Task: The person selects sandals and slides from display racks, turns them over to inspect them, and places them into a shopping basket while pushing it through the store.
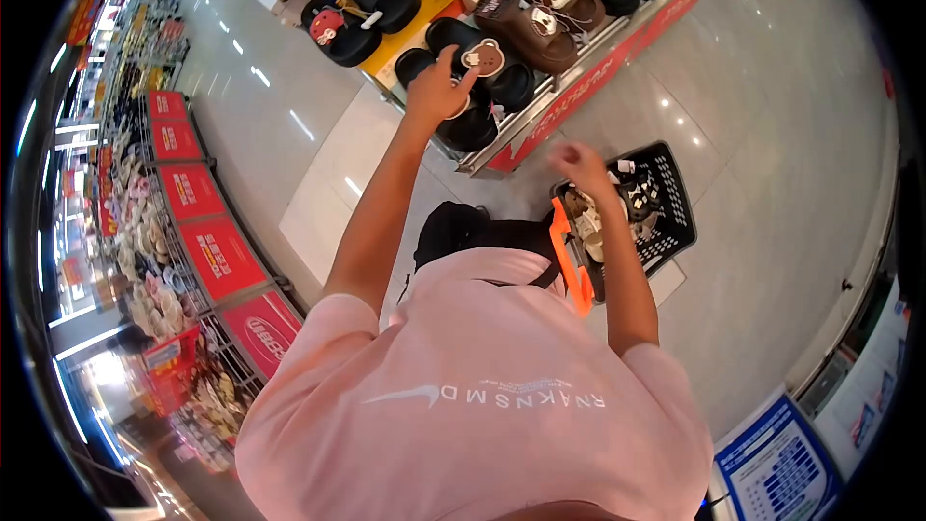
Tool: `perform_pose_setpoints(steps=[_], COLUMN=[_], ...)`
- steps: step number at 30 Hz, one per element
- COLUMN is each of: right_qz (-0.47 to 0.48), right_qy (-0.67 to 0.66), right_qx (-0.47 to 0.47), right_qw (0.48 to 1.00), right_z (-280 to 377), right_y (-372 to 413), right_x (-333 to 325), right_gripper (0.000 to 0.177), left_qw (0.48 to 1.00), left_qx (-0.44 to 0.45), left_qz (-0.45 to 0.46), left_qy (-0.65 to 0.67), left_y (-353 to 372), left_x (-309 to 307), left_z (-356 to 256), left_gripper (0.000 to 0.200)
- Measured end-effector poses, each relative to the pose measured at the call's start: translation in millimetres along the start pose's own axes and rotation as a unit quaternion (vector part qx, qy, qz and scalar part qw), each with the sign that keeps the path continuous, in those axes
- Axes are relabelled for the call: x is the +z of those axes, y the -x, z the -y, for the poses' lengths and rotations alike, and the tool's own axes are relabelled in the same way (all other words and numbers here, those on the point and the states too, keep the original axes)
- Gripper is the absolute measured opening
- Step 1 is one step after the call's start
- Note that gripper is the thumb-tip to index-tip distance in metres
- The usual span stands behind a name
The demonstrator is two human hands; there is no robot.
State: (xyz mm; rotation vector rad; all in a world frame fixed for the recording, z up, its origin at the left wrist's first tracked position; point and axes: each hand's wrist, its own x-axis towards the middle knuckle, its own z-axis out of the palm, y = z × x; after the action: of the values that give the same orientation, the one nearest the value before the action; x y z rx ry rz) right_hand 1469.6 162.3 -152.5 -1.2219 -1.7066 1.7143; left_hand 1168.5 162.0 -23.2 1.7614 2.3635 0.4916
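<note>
My left hand [439, 95] rests over a pair of black slippers [508, 82] with a brown bear ornament, at the corner of the display. Two of its fingers are spread and touch the slippers; the rest are partly hidden. Blurred by motion, my right hand [582, 164] is in the air beside the display's corner, above the near-left edge of a black basket [683, 195]. Its fingers are too smeared to read. Inside the basket lie light-coloured shoes [588, 239] and black shoes with white ornaments. An orange handle [569, 260] hangs along the basket's left side.
More slippers, including a brown pair [540, 24] and a black pair with red ornaments [340, 31], line the display [598, 77]. Shoe racks with red panels [217, 256] run along the left. A blue and white sign [779, 458] stands at lower right.
</note>
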Motion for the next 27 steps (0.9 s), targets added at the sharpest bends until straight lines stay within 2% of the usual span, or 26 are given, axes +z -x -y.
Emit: perform_pose_setpoints(steps=[1,2,3,5,6,9,12,17,18,20,23,27], right_qz=[0.041,0.05,0.053,0.088,0.103,-0.046,-0.087,-0.08,-0.072,-0.08,-0.175,-0.149], right_qy=[-0.127,-0.215,-0.297,-0.398,-0.447,-0.35,-0.332,-0.323,-0.311,-0.282,-0.209,-0.159], right_qx=[0.057,0.162,0.266,0.257,0.246,0.191,0.198,0.204,0.201,0.198,0.112,0.056], right_qw=[0.989,0.962,0.916,0.876,0.854,0.916,0.918,0.921,0.926,0.935,0.956,0.975], right_z=[17,29,35,7,8,11,30,41,40,6,71,68], right_y=[-18,-33,-47,-78,-86,-89,-82,-81,-83,-88,-52,-56], right_x=[21,42,56,75,80,102,119,116,112,108,123,132], right_gripper=[0.038,0.036,0.035,0.034,0.034,0.034,0.039,0.052,0.054,0.062,0.043,0.026], left_qw=[1.0,1.0,0.999,0.994,0.995,0.994,0.991,0.981,0.985,0.983,0.983,0.983], left_qx=[-0.009,-0.002,0.02,0.064,0.031,0.028,0.039,0.079,0.06,0.061,0.046,0.052], left_qz=[0.007,0.014,-0.024,-0.088,-0.079,-0.075,-0.091,-0.127,-0.099,-0.094,-0.069,-0.07], left_qy=[0.012,-0.019,-0.007,0.023,0.048,0.072,0.084,0.127,0.129,0.144,0.161,0.163], left_y=[-13,-21,-25,-17,-13,-11,-17,-12,-13,-19,-10,-13], left_x=[7,14,21,39,38,37,36,51,44,35,38,37], left_z=[5,8,17,31,29,40,48,58,57,53,55,54], left_gripper=[0.058,0.048,0.047,0.045,0.043,0.042,0.042,0.041,0.042,0.042,0.042,0.043])
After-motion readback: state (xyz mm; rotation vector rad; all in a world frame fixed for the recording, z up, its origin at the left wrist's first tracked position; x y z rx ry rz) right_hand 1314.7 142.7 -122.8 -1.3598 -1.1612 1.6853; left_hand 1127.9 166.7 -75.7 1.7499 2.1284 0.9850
